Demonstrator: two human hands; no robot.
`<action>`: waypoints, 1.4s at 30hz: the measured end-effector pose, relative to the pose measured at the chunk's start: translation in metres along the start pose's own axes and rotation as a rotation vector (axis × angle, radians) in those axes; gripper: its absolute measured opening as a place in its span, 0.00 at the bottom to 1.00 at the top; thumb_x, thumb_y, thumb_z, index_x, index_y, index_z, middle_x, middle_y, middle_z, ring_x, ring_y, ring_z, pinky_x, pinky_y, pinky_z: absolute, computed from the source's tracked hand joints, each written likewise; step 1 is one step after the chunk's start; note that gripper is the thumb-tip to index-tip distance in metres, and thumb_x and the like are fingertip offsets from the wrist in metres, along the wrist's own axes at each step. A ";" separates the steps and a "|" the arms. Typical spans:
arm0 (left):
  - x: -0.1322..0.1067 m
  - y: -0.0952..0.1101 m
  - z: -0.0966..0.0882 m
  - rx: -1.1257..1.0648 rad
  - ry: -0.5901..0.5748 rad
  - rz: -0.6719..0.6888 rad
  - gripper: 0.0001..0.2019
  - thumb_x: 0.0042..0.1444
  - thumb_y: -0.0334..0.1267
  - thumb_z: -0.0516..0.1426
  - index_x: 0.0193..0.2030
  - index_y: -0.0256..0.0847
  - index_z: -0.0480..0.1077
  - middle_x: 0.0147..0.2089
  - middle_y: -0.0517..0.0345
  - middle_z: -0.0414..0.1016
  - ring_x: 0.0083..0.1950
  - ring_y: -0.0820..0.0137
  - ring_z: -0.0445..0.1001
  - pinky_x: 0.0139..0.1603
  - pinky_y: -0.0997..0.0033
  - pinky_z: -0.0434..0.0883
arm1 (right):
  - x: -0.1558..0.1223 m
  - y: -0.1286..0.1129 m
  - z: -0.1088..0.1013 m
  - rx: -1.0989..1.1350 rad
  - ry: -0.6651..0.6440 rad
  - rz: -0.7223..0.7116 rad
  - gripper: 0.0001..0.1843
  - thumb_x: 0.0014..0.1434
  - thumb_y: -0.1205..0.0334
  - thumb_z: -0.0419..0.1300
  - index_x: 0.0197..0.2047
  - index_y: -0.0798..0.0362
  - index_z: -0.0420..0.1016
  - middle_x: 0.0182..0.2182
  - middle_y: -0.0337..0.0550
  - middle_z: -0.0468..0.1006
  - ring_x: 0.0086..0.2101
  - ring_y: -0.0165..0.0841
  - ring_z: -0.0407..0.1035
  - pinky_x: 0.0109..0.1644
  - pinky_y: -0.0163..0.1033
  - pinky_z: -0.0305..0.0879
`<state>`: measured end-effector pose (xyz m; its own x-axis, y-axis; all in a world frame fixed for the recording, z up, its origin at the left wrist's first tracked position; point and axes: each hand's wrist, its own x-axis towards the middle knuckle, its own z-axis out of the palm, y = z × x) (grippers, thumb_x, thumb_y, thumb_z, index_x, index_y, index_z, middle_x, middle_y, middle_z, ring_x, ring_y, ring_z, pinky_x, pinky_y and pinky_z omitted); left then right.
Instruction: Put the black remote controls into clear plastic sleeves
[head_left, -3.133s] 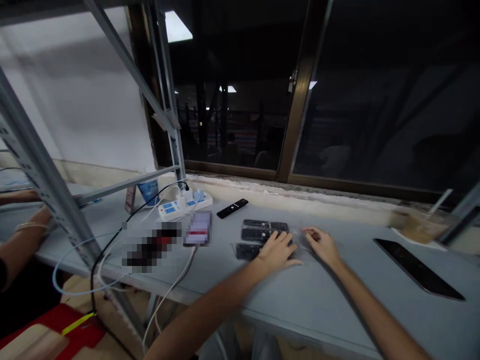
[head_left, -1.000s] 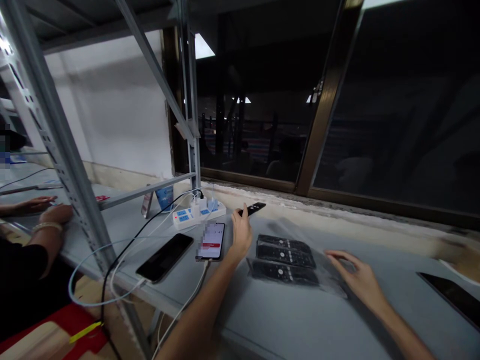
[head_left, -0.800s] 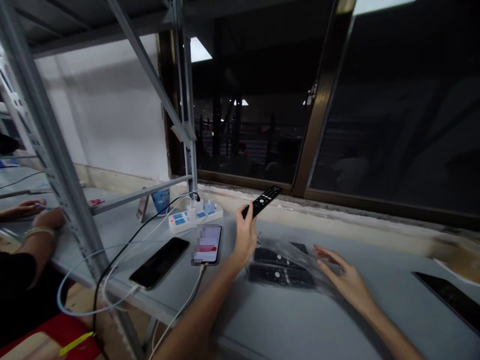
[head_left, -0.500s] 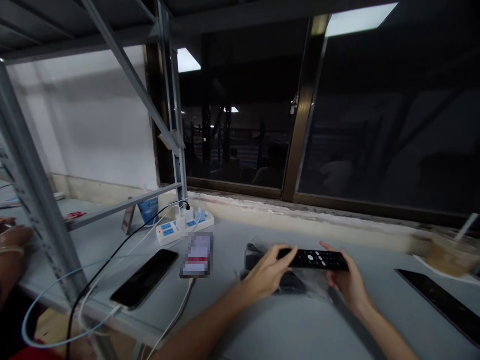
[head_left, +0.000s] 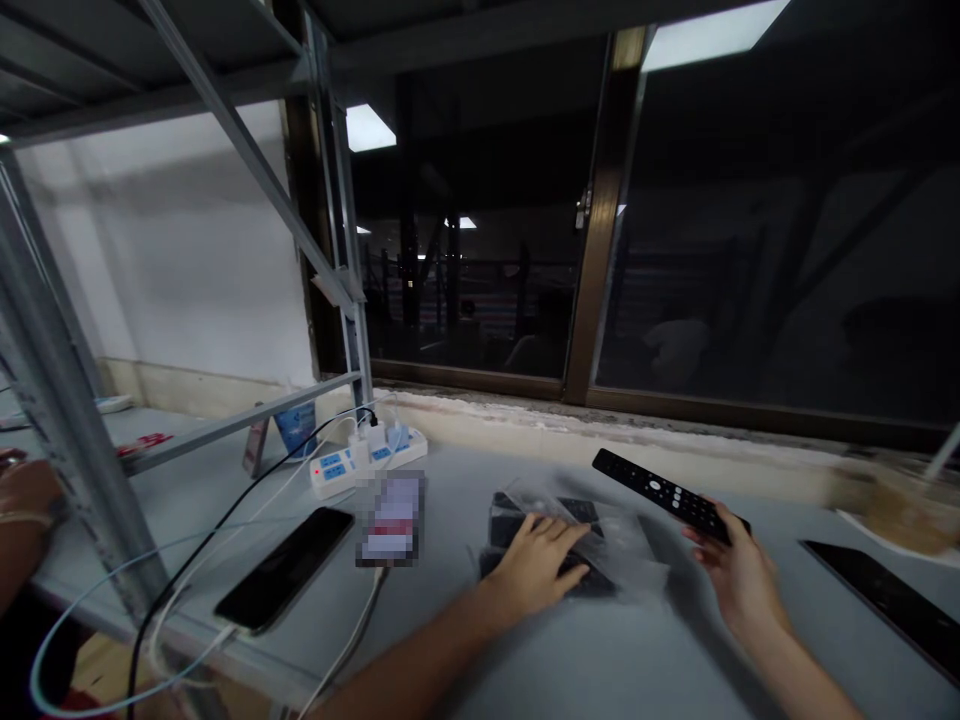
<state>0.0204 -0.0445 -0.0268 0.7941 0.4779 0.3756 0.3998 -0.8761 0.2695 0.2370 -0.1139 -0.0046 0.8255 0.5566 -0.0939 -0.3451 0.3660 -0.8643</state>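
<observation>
My right hand (head_left: 739,580) grips a black remote control (head_left: 667,493) by its near end, thumb on top, and holds it tilted above the table. Spread flat, my left hand (head_left: 536,565) rests on a clear plastic bag (head_left: 634,555) and the dark, flat items (head_left: 506,520) at its left. What those dark items are I cannot make out; the hand hides part of them. To the left lie a phone with a lit, blurred screen (head_left: 394,515) and a black phone (head_left: 289,565), each with a cable in its lower end.
A white power strip (head_left: 337,475) with chargers and loose cables sits near the wall. On the right are a dark tablet-like slab (head_left: 885,595) and a plastic cup with a straw (head_left: 911,510). Metal shelf posts (head_left: 67,400) stand at left, with another person's arm (head_left: 26,510) beyond.
My left hand has let go of the remote control and come down onto the plastic bag. My right hand has carried the remote to the right, its far end now tipped up.
</observation>
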 end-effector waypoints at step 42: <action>0.005 -0.022 -0.020 -0.015 -0.019 -0.161 0.22 0.52 0.51 0.56 0.52 0.46 0.64 0.51 0.54 0.67 0.53 0.62 0.65 0.55 0.57 0.61 | -0.017 0.013 -0.012 -0.989 -0.721 -1.285 0.26 0.54 0.72 0.47 0.49 0.39 0.73 0.56 0.34 0.66 0.53 0.38 0.64 0.54 0.46 0.65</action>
<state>0.0070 -0.0215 -0.0131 0.7286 0.6110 0.3097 0.5161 -0.7869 0.3383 0.2236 -0.1280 -0.0206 -0.1023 0.5937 0.7982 0.8972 0.4015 -0.1837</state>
